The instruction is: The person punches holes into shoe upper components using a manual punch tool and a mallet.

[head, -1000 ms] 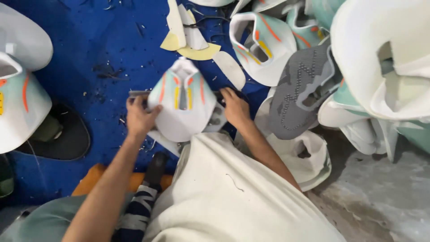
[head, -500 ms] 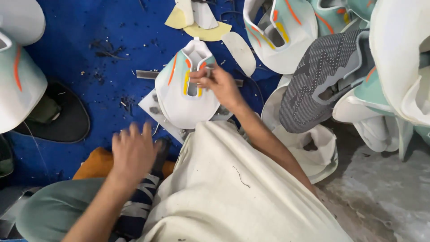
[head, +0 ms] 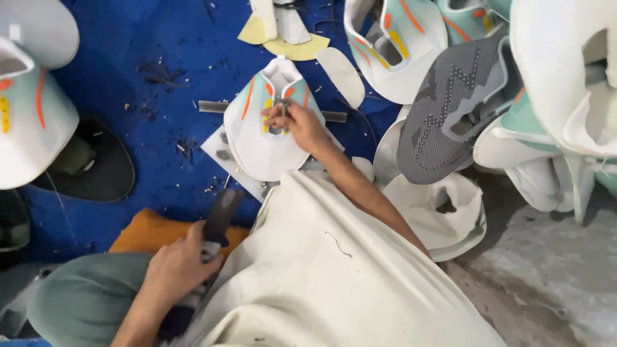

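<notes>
A white and mint shoe upper (head: 260, 138) with orange and yellow stripes lies flat on a pale board (head: 217, 149) on the blue mat. My right hand (head: 301, 125) rests on its middle, fingers pinched on a small metal punch (head: 281, 108) held upright near the tongue opening. My left hand (head: 175, 268) is low by my knee, closed on the handle of a dark hammer-like tool (head: 220, 217) whose head points up and away.
A pile of more shoe uppers, white, mint and one grey knit (head: 450, 103), fills the right side. Another upper (head: 29, 125) and a black piece (head: 96, 168) lie at the left. Yellow offcuts (head: 295, 46) lie beyond the board. An orange cushion (head: 151, 232) sits by my knee.
My left hand left the upper, dropped toward my knee and took hold of the dark tool. My right hand moved onto the upper's middle and set the punch there.
</notes>
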